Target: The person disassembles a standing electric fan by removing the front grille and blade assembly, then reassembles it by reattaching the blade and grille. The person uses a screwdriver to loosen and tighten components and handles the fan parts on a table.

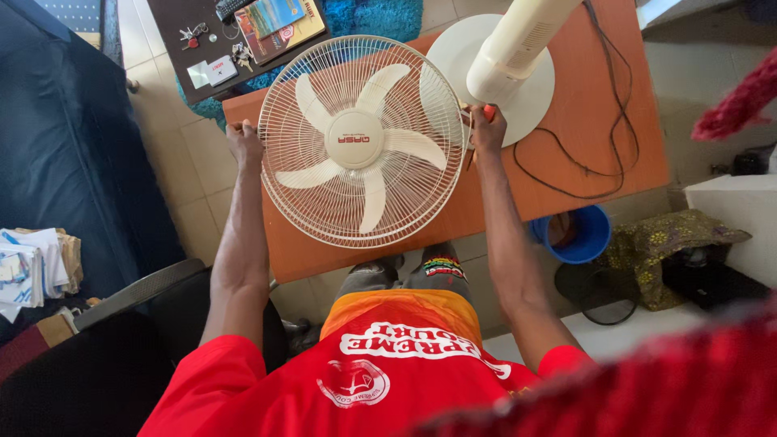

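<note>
I sit at a small orange-brown table (pixel 566 97) on a floor (pixel 174 154) of pale tiles. A dark blue couch (pixel 65 137) is on my left, with a pile of papers (pixel 28 267) near its end. A blue rug (pixel 380 16) lies past the table. On a dark low table (pixel 178 40) up there I see keys (pixel 193 34) and a book (pixel 279 24). A blue bucket (pixel 576 235) sits on the floor to my right, just under the table edge. A white fan (pixel 360 142) lies on the table in front of me. Its round wire cage faces up at me, and I can see the blades inside. Its thick pole runs away from me, up and to the right, over its round base (pixel 530 97). So the long way of the fan goes from near me to the far right corner. A black cord (pixel 623 121) loops on the table beside the base. My left hand (pixel 243 137) is curled on the left rim of the cage and holds it. My right hand (pixel 488 128) is at the right rim, closed around a tool with an orange handle (pixel 489 112). The tool points down along the cage edge.
</note>
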